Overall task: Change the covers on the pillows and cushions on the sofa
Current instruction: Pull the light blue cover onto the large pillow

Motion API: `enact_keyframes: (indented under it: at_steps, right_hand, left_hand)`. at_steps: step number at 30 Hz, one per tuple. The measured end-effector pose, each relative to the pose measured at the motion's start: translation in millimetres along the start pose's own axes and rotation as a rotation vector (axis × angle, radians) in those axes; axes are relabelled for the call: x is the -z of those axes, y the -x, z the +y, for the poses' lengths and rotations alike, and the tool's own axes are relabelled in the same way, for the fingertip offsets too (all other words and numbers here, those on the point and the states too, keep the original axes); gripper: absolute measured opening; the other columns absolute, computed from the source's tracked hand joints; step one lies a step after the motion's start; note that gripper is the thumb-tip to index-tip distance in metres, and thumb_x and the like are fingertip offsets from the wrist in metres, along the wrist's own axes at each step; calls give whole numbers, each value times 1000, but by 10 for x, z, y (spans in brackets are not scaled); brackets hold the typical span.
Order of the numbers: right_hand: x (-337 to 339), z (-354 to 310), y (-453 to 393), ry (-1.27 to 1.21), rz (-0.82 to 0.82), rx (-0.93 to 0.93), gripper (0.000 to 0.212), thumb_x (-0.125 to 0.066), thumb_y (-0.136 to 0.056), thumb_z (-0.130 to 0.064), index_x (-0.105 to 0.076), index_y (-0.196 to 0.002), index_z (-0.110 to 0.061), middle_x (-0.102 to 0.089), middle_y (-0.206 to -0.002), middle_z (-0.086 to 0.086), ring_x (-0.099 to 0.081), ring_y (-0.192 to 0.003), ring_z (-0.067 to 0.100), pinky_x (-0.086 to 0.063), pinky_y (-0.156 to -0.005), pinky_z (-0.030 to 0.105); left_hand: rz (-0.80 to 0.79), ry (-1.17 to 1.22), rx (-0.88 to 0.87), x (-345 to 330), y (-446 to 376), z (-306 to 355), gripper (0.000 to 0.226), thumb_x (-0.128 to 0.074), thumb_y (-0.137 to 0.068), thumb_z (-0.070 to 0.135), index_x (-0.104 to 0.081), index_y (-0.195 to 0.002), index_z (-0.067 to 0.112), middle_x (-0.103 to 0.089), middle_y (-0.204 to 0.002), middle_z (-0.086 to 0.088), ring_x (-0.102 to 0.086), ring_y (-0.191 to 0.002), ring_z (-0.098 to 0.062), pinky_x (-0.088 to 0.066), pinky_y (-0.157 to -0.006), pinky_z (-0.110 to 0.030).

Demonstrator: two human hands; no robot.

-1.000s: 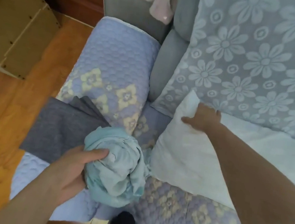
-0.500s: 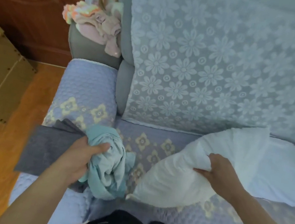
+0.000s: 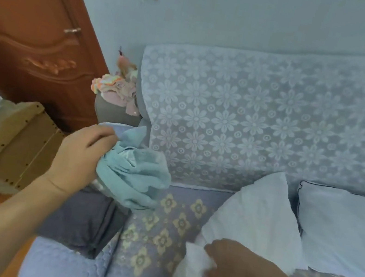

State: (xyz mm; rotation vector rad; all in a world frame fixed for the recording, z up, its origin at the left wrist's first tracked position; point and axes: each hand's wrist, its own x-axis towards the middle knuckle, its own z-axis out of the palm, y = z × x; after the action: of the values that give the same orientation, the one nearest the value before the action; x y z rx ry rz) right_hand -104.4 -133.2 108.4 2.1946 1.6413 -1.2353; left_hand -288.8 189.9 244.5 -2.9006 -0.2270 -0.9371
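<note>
My left hand [image 3: 78,159] grips a bunched light-teal pillow cover [image 3: 133,178] and holds it up above the sofa's left armrest. My right hand [image 3: 225,265] grips the lower part of a bare white pillow [image 3: 253,226], which stands tilted on the sofa seat [image 3: 162,220]. A second pillow in a pale blue cover with dark piping [image 3: 343,230] lies on the seat to the right, against the backrest. A folded dark grey cloth [image 3: 82,216] drapes over the armrest below my left hand.
The backrest wears a blue floral lace throw [image 3: 263,128]. A pinkish bundle of cloth [image 3: 116,92] sits on the sofa's back corner. A wooden door [image 3: 35,39] and a pale wooden crate [image 3: 9,144] stand to the left of the sofa.
My left hand has lifted the teal cover up from the armrest. My right hand has pulled the white pillow nearer and shifted its grip toward the lower corner. The view has tilted upward.
</note>
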Motion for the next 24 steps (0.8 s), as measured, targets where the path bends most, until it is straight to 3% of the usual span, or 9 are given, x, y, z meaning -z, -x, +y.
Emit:
enact_keyframes:
  at_steps: [3, 5, 7, 10, 12, 15, 17, 20, 24]
  right_hand:
    - [180, -49, 7, -267, -158, 45, 57, -59, -96, -48, -49, -144, -19, -58, -137, 0, -63, -113, 18, -46, -98, 33]
    - [523, -21, -20, -445, 199, 60, 40, -59, -99, -33, -57, -135, -15, -64, -121, 1, -66, -103, 18, -48, -93, 32]
    - [859, -45, -54, -601, 573, 77, 47, -63, -97, -23, -49, -142, -22, -53, -135, -1, -55, -120, 18, -45, -103, 34]
    - [1283, -263, -86, -575, 669, 286, 88, -75, -86, -30, -22, -156, -33, -24, -156, -10, -22, -139, 6, -25, -118, 31]
    - [1412, -456, -160, -355, 591, 321, 95, -80, -76, -42, -25, -154, -34, -23, -158, -10, -21, -139, 8, -21, -117, 31]
    - [1382, -463, -319, -148, 318, 232, 43, -79, -74, -44, -63, -111, -29, -65, -121, 2, -60, -111, 24, -51, -98, 38]
    - [1357, -259, -333, -256, 206, 153, 26, -76, -73, -46, -66, -94, -34, -69, -104, -2, -66, -98, 24, -57, -89, 42]
    - [1638, 68, -57, -374, 514, 59, 15, -72, -85, -36, -68, -89, -23, -63, -82, -5, -61, -79, 15, -50, -68, 24]
    - [2198, 217, 452, -562, 928, 34, 36, -66, -95, -29, -58, -65, -10, -50, -61, 2, -45, -57, 15, -31, -54, 29]
  left_hand:
    - [66, -35, -72, 346, -221, 99, 29, -58, -100, 19, -71, -114, -3, -65, -106, -23, -65, -89, -42, -54, -73, -48]
    - [60, -69, -66, 549, -327, 168, 42, -47, -107, 29, -72, -115, -3, -67, -106, -24, -65, -90, -43, -53, -74, -52]
    - [54, -82, -88, 709, -417, 239, 42, -48, -106, 31, -74, -114, 0, -68, -107, -21, -65, -93, -41, -53, -76, -53]
    - [74, 301, 171, 902, -511, 297, 29, -60, -95, 40, -76, -109, 21, -70, -107, 4, -63, -102, -23, -51, -93, -48]
    - [112, 408, 306, 1018, -572, 386, 33, -61, -92, 33, -74, -114, 12, -67, -110, 14, -60, -107, -10, -47, -103, -41]
    - [157, 512, 479, 1087, -546, 237, 28, -64, -96, 9, -65, -122, -2, -66, -105, 36, -59, -103, 13, -45, -104, -19]
    - [196, 501, 566, 1183, -499, 89, 34, -65, -98, 27, -63, -124, 6, -66, -108, 35, -59, -104, 13, -43, -111, -29]
    - [114, 341, 644, 1310, -326, -96, 16, -62, -100, 26, -66, -114, 31, -68, -108, 18, -62, -100, -3, -50, -96, -39]
    - [-163, -67, 633, 1170, -66, -297, 9, -62, -97, 31, -57, -105, 29, -62, -102, 8, -60, -92, -22, -50, -81, -44]
